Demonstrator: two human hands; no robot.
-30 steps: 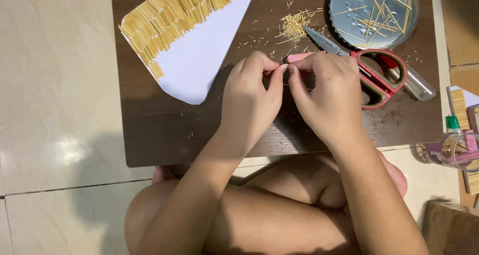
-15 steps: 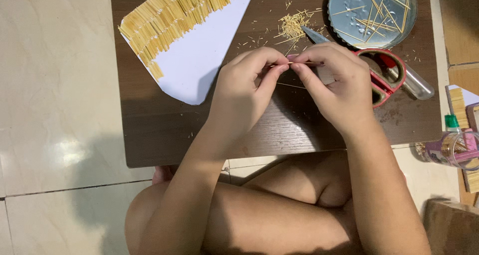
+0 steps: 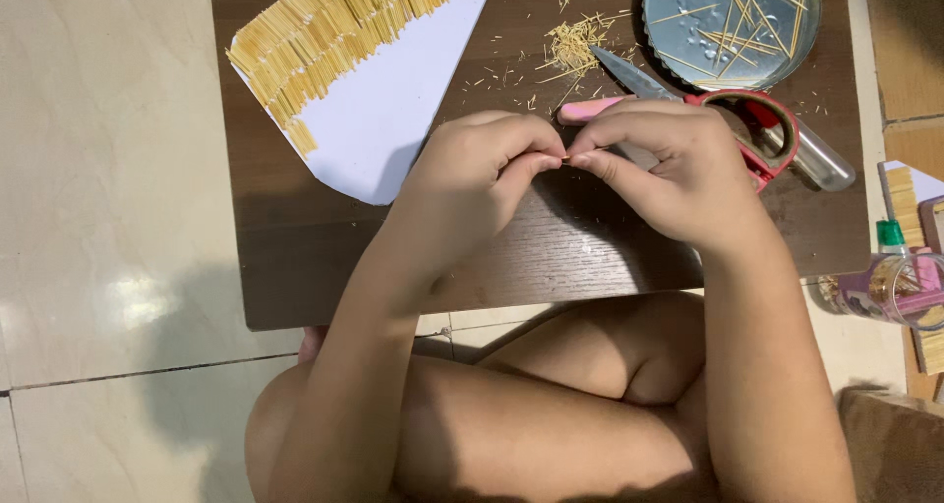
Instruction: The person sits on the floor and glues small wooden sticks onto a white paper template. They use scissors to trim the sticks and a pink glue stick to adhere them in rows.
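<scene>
- Right now the left hand (image 3: pixel 482 169) and the right hand (image 3: pixel 669 174) meet above the dark wooden table (image 3: pixel 295 257), fingertips pinched together on a tiny thin stick (image 3: pixel 566 158) that barely shows between them
- Up to the left lies a white card (image 3: pixel 393 110), its upper edge covered with a tight row of pale straw sticks (image 3: pixel 334 31)
- Just beyond the hands sits a small heap of stick trimmings (image 3: pixel 573 46), with loose bits scattered around it
- At the top right, a round metal lid (image 3: pixel 688 11) holds a few loose sticks
- Beside the right hand, a pink-handled knife (image 3: pixel 615 85) lies partly hidden, touching a red tape roll (image 3: pixel 777 134)
- Off the table's right edge stands a clear bottle with a green cap (image 3: pixel 890 277)
</scene>
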